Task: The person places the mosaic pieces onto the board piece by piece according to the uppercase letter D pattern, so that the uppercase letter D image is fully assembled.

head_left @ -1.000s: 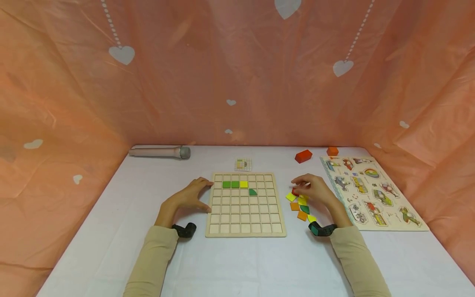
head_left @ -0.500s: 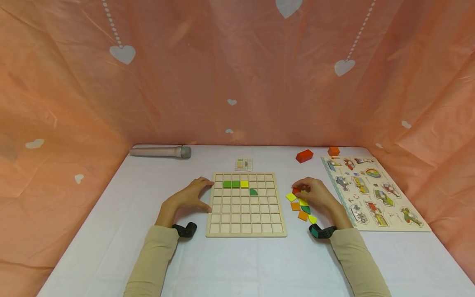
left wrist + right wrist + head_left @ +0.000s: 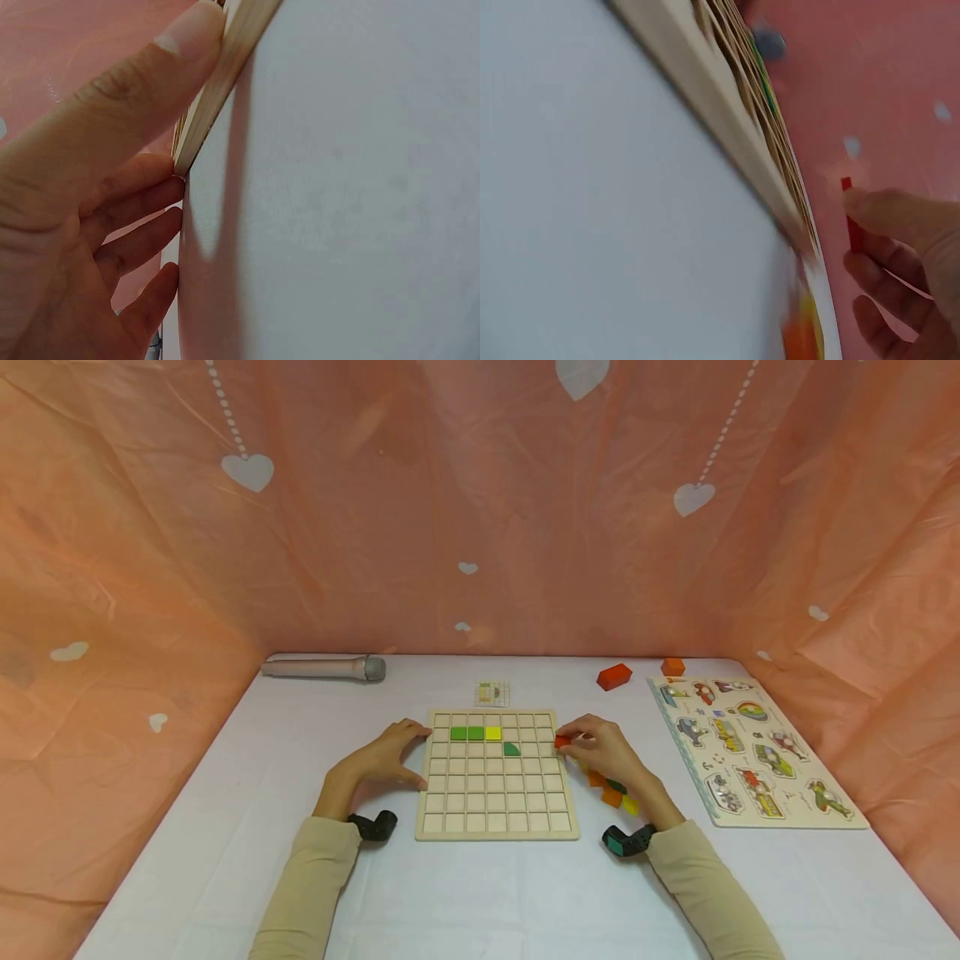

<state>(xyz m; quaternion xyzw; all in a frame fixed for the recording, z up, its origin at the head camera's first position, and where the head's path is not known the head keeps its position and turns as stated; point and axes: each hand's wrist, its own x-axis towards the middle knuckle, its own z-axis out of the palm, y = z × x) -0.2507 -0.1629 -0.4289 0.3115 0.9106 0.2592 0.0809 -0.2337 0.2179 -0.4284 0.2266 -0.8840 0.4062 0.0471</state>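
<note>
My right hand [image 3: 604,750] pinches a red tile [image 3: 562,741] between thumb and fingers, over the right edge of the wooden grid board [image 3: 497,836]. In the right wrist view the thin red tile [image 3: 853,223] appears edge-on, above the board's level. My left hand [image 3: 382,755] rests at the board's left edge. The left wrist view has its thumb against the wooden side and its fingers stretched out, fairly straight. Set in the board are two green square tiles [image 3: 467,733], a yellow tile [image 3: 492,733] and a green quarter-round tile [image 3: 512,749].
Several loose tiles [image 3: 612,797], orange, yellow and green, lie right of the board, partly under my right hand. A small pattern card [image 3: 492,693] lies behind it. Further out are a microphone [image 3: 322,667], a red block [image 3: 614,677], an orange block [image 3: 673,667] and a picture puzzle [image 3: 757,752].
My right hand has picked the red tile out of the loose pile and carried it left to the board's right edge. My left hand has stayed in place.
</note>
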